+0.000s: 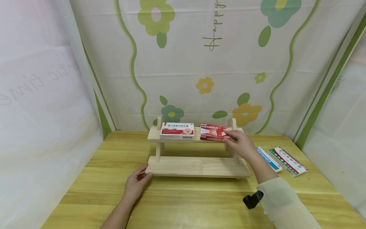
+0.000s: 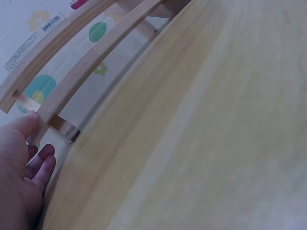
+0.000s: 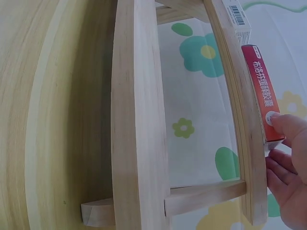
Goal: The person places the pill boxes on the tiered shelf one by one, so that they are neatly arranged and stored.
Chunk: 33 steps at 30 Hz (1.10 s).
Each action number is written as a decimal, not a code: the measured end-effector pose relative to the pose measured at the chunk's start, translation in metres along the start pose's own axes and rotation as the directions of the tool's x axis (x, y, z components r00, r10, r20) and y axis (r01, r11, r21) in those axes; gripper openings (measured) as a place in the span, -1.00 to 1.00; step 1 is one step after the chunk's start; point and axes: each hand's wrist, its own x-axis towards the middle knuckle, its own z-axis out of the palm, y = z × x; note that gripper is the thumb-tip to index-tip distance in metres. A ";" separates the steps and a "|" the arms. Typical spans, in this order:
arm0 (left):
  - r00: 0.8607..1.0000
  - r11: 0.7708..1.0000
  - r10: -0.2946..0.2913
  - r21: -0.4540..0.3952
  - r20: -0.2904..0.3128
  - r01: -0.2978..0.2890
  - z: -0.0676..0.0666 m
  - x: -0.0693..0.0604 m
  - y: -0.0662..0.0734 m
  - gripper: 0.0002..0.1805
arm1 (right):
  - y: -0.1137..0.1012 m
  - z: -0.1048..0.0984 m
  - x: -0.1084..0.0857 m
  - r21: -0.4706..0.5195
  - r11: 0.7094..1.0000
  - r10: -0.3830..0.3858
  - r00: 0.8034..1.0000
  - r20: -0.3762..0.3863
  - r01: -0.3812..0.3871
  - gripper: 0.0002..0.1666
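Observation:
A two-tier wooden shelf (image 1: 197, 167) stands on the table. My left hand (image 1: 136, 184) grips the left end of its lower board, thumb on the board in the left wrist view. On the upper board, toward the right, lies a red medicine box (image 1: 212, 132). My right hand (image 1: 241, 144) pinches that box at its right end; in the right wrist view the thumb presses its front face (image 3: 263, 91). Left of it, a short gap away, a white and red medicine box (image 1: 177, 130) lies flat on the same board.
Right of the shelf, a blue and white box (image 1: 269, 159) and a white, green and maroon box (image 1: 288, 161) lie side by side on the wooden table (image 1: 186, 203). Flowered cloth (image 1: 183, 63) hangs behind and at both sides. A black device (image 1: 253, 199) sits at the right cuff.

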 end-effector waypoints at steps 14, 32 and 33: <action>1.000 1.000 -0.003 0.004 0.011 0.003 0.000 -0.001 0.000 -0.35 | 0.002 0.002 0.003 0.001 1.000 -0.001 1.000 -0.014 0.001 -0.40; 1.000 1.000 -0.021 -0.002 0.016 0.021 -0.002 0.000 -0.001 -0.33 | 0.020 -0.028 -0.028 0.002 0.997 0.082 0.996 -0.017 -0.082 -0.21; 1.000 1.000 -0.022 0.000 0.017 0.022 -0.002 0.000 0.000 -0.33 | 0.022 -0.029 -0.031 -0.002 0.997 0.082 0.996 -0.029 -0.083 -0.21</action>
